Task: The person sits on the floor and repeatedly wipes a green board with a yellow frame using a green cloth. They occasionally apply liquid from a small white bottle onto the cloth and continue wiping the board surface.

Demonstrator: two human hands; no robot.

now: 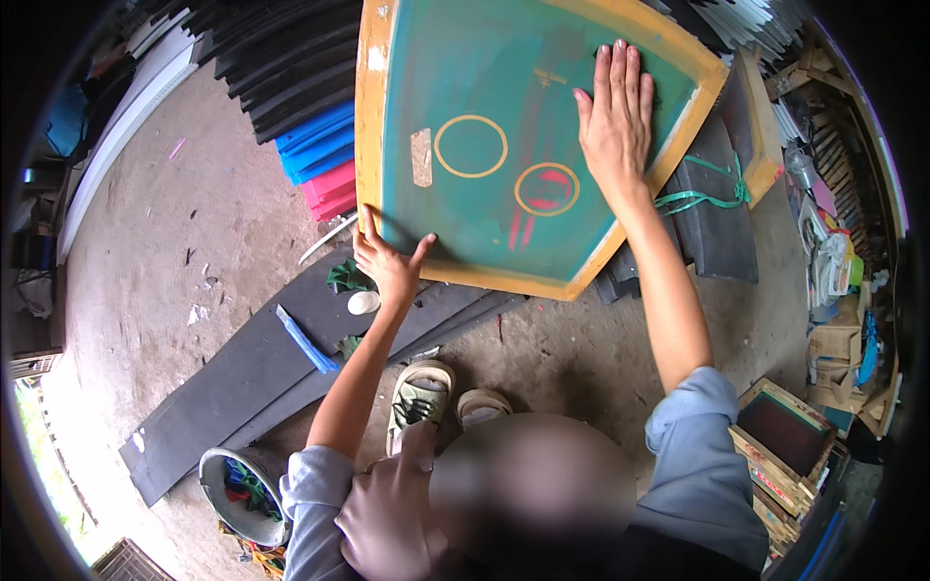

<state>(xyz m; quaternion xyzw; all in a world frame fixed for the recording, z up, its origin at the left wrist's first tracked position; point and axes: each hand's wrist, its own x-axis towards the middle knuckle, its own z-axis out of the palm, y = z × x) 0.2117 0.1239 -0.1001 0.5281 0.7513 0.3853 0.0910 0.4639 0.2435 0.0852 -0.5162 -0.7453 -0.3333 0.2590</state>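
A large screen-printing frame (475,221) with wooden sides and green mesh stands tilted before me. Two yellow-outlined circles show on the mesh, one with red ink stains inside it. At the frame's lower left corner, my left hand (390,268) grips the wood, with the thumb over the bottom edge and the other fingers along the left side. My right hand (620,131) lies flat on the upper right of the mesh, fingers stretched out and holding nothing.
Stacked black sheets (291,68) lie behind, beside blue sheets (320,145) and pink sheets (329,192). Long black boards (242,378) with a blue-handled cutter (308,341) rest on the floor. A bucket of scraps (215,470) stands left; smaller wooden frames (785,426) lie right.
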